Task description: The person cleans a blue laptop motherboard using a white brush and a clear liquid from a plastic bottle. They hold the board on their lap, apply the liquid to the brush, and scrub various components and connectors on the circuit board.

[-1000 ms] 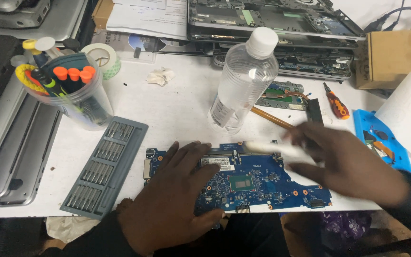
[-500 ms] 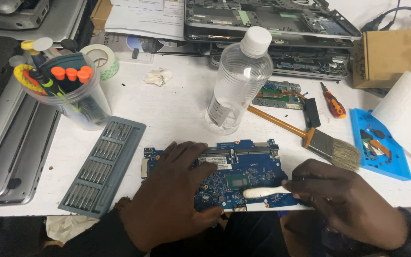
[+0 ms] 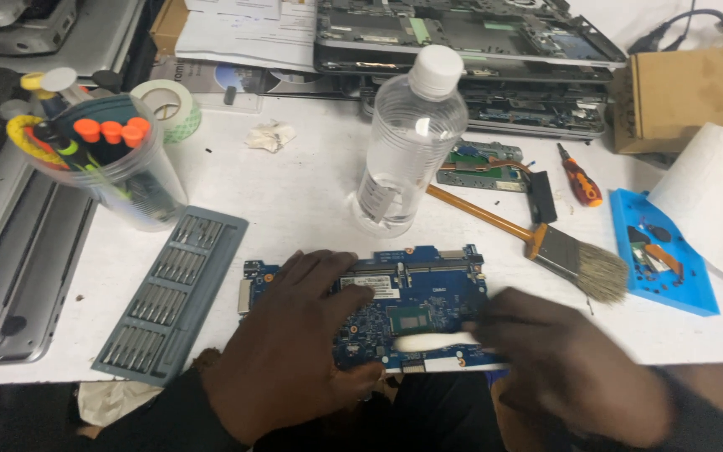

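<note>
A blue laptop circuit board [image 3: 428, 289] lies flat at the near edge of the white table [image 3: 303, 201]. My left hand [image 3: 294, 351] rests palm down on the board's left half and presses it to the table. My right hand [image 3: 571, 368], blurred by motion, grips a small white-handled tool [image 3: 433, 341] that lies across the board's lower right part. What the tool's tip looks like is hidden by my fingers and the blur.
A clear plastic water bottle [image 3: 407, 146] stands just behind the board. A paintbrush [image 3: 546, 247] and a blue parts tray [image 3: 658, 251] lie right. A grey screwdriver-bit case [image 3: 173, 293] lies left, below a tool cup [image 3: 106, 163]. Opened laptop shells [image 3: 462, 38] sit behind.
My right hand came down from the right of the board to its lower right part, carrying the white tool. The paintbrush is now uncovered. My left hand stayed pressed on the board.
</note>
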